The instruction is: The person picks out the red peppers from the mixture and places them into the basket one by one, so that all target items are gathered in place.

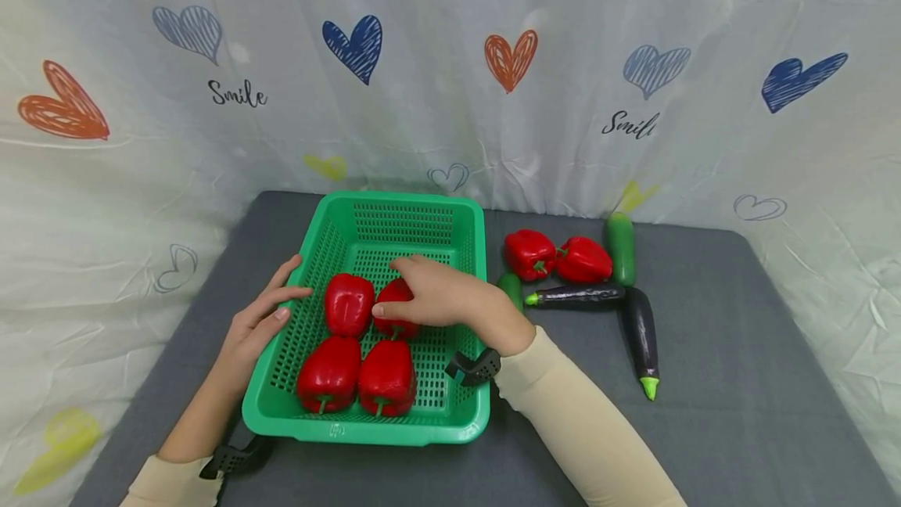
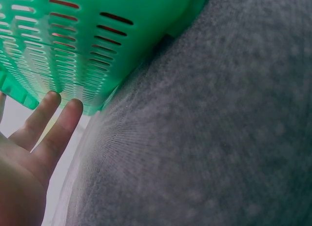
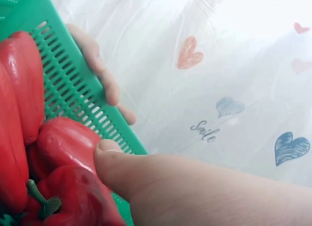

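In the green basket (image 1: 366,433), four red bell peppers lie in two pairs. My right hand (image 1: 446,296) grips the back right pepper (image 1: 394,319) from above, thumb on its left side and fingers over its far side. The right wrist view shows that hand's thumb (image 3: 122,162) beside the peppers; its other fingers are hidden. My left hand (image 1: 249,327) rests on the basket's left rim, fingers spread and fairly straight. In the left wrist view, fingers of the left hand (image 2: 29,153) touch the basket's outer wall (image 2: 83,36).
Right of the basket, two red peppers (image 1: 529,253) (image 1: 584,260) lie near a green cucumber (image 1: 621,249), with two eggplants (image 1: 580,296) (image 1: 639,331) in front. Another green vegetable (image 1: 511,286) is partly hidden by the right forearm. A printed curtain (image 1: 436,116) hangs behind the grey table (image 1: 725,350).
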Motion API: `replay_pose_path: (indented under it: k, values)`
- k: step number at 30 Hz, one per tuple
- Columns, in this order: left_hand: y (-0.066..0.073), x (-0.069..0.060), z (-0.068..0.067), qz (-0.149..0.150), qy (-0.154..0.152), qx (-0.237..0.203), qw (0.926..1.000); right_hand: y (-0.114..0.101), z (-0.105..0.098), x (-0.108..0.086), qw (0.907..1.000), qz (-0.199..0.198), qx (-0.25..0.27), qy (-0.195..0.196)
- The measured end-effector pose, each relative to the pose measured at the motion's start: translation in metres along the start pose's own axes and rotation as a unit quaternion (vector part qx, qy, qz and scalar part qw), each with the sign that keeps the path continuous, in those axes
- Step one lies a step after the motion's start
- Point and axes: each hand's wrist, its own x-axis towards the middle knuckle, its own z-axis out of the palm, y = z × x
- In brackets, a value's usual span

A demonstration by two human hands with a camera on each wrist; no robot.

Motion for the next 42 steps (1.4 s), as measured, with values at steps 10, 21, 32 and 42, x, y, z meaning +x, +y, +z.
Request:
replay_pose_path:
  k: [10,21,32,42]
  values:
    - [-0.003,0.0,-0.001,0.003,0.001,0.004,1.0,-0.001,-0.002,-0.004,0.9998,-0.008,0.004,0.019]
    - [-0.003,0.0,-0.002,0.004,-0.003,0.015,0.9999,0.001,-0.012,-0.022,0.9966,-0.04,0.008,0.071]
    - [-0.005,-0.001,-0.002,0.002,0.0,0.01,0.9999,0.011,-0.025,-0.044,0.9874,-0.069,0.006,0.143]
    - [-0.005,0.0,-0.001,0.006,0.001,0.007,1.0,0.025,-0.026,-0.056,0.9817,-0.074,-0.006,0.175]
